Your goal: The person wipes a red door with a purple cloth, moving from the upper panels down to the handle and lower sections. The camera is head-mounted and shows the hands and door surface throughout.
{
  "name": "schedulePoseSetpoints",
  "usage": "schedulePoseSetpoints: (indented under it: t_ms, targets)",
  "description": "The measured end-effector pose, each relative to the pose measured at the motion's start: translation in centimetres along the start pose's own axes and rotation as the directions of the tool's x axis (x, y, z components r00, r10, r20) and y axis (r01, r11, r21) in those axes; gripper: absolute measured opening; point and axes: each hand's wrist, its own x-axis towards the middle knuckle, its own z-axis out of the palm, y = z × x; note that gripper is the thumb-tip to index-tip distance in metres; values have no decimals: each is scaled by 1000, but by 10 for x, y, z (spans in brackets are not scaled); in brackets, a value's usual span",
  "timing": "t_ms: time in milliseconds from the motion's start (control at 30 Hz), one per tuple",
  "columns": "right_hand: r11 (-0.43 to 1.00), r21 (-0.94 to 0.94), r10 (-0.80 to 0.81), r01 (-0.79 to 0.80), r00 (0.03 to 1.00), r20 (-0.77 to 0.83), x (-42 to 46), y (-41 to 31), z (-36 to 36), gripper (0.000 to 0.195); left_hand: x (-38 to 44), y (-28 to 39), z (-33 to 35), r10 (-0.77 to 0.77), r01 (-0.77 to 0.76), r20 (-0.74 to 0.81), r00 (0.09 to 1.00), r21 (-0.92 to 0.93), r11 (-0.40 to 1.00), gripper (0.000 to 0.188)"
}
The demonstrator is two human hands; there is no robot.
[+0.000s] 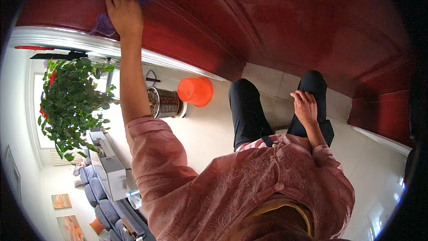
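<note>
With its fingers spread, my left hand [125, 11] presses a purple cloth [104, 25] against the dark red door frame [174, 28]. Parts of the cloth stick out on both sides of the hand, and the palm side is hidden. My right hand [305, 105] rests near the knee of my dark trousers [247, 113], its fingers slightly bent and nothing visible in them. A dark red panelled door [301, 16] stands before me.
An orange plastic bucket [195, 91] stands on the tiled floor [214, 134] beside a potted leafy plant [77, 100]. Farther back are a white and grey cabinet [113, 174] and a blue-grey sofa [107, 209]. A white baseboard [381, 139] runs along the wall at the right.
</note>
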Motion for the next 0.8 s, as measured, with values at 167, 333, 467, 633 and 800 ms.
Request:
schedulePoseSetpoints:
  t_ms: [167, 333, 467, 633, 800]
  targets:
    - [1000, -3, 9, -9, 1000, -15, 0, 1, 0, 24, -36, 87, 3, 335, -291, 310, 890, -180, 940, 41]
    - [999, -25, 22, -21, 1000, 19, 1, -3, -5, 24, -107, 188, 27, 449, -335, 264, 854, -382, 861, 40]
    - [999, -29, 14, -13, 999, 29, 3, -5, -7, 24, -173, 263, 57, 476, -341, 201, 856, -473, 813, 48]
    - [1000, -12, 20, -19, 999, 42, 6, -6, -9, 23, -198, 296, 46, 615, -387, 304, 728, -558, 734, 53]
    - [999, -21, 35, -35, 999, 20, 4, 1, -3, 23, -168, 230, 16, 514, -376, 264, 816, -434, 819, 42]
